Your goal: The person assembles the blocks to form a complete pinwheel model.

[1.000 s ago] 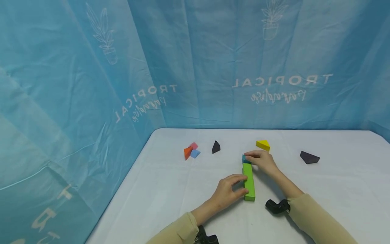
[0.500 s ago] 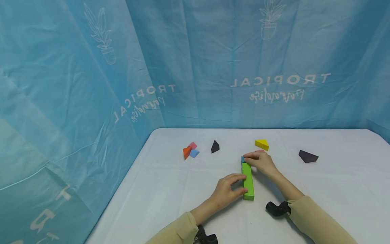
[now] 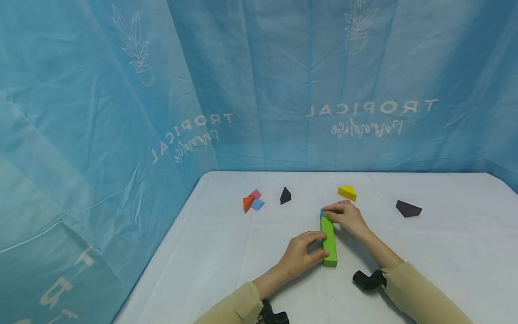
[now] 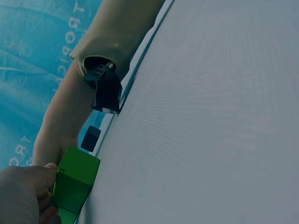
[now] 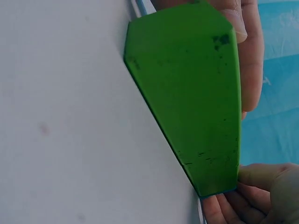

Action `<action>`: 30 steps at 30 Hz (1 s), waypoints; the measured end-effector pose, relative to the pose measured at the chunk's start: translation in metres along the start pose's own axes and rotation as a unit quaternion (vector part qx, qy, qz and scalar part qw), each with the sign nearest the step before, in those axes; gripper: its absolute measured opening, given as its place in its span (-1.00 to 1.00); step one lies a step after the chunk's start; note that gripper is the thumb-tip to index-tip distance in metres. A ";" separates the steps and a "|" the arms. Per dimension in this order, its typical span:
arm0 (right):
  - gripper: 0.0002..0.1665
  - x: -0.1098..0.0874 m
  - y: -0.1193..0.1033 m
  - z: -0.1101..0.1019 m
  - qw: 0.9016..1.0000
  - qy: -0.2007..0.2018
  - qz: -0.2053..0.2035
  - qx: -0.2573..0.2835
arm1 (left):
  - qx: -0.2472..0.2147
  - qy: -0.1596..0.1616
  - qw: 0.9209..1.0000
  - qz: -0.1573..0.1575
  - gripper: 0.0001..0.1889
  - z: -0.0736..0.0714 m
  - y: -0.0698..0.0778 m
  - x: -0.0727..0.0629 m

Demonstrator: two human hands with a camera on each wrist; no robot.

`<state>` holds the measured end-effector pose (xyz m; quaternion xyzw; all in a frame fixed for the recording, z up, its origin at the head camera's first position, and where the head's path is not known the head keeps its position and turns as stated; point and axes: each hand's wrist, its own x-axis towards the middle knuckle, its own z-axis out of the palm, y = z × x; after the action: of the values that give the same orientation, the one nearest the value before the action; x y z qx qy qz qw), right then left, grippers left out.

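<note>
A long green block (image 3: 330,249) lies on the white-covered table, pointing away from me. My left hand (image 3: 297,255) rests against its left side, with the thumb and index fingertip apart along the edge. No fingers wrap the long face of the green block (image 5: 191,98) seen in the right wrist view. At the block's far end, my right hand (image 3: 349,217) pinches a small blue block (image 3: 322,213) between thumb and fingers. Most of the blue block is hidden by that hand; it sits right at the green end.
Beyond the right hand lie a yellow block (image 3: 347,193) and a partly hidden pink piece (image 3: 344,201). Orange (image 3: 247,204), pink (image 3: 255,194) and light blue (image 3: 257,204) pieces cluster at left. Black pieces (image 3: 285,195) lie at both sides. A blue curtain (image 3: 259,90) hangs behind the table.
The right hand has shifted slightly nearer and covers more of the blue block; the pink piece behind it has come into view. The left hand stays against the green block.
</note>
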<state>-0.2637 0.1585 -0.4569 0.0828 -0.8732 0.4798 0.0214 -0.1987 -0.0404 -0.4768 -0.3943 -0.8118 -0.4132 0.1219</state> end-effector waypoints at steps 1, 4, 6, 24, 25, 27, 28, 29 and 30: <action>-0.66 0.000 0.000 -0.002 1.000 0.004 0.002 0.000 | 0.000 0.000 1.000 0.001 -0.58 0.000 0.000 0.000; -0.60 -0.002 -0.002 -0.013 1.000 0.017 0.005 0.011 | -0.004 0.000 1.000 0.002 -0.59 0.001 0.000 0.001; -0.54 -0.003 -0.003 -0.028 0.999 0.033 0.007 0.018 | -0.006 -0.001 1.000 0.001 -0.59 0.001 0.000 0.001; -0.24 -0.043 0.054 -0.163 0.984 0.164 0.074 -0.001 | -0.015 0.000 1.000 -0.009 -0.58 0.000 0.000 0.000; -0.23 -0.046 0.059 -0.165 0.983 0.168 0.078 -0.005 | -0.015 0.000 1.000 -0.009 -0.59 0.000 0.000 0.000; -0.21 -0.051 0.071 -0.168 0.981 0.176 0.082 -0.018 | -0.015 0.001 1.000 -0.007 -0.59 0.000 0.001 0.000; -0.20 -0.053 0.076 -0.169 0.980 0.179 0.086 -0.025 | -0.014 0.001 1.000 -0.007 -0.59 0.000 0.001 0.000; -0.19 -0.055 0.082 -0.170 0.979 0.180 0.088 -0.027 | -0.013 0.001 1.000 -0.006 -0.59 0.000 0.001 0.000; -0.18 -0.056 0.088 -0.170 0.979 0.181 0.092 -0.029 | -0.013 0.001 1.000 -0.006 -0.59 0.000 0.001 0.000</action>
<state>-0.2298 0.3545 -0.4450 -0.0870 -0.8724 0.4608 0.1376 -0.1981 -0.0396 -0.4763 -0.3908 -0.8084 -0.4248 0.1155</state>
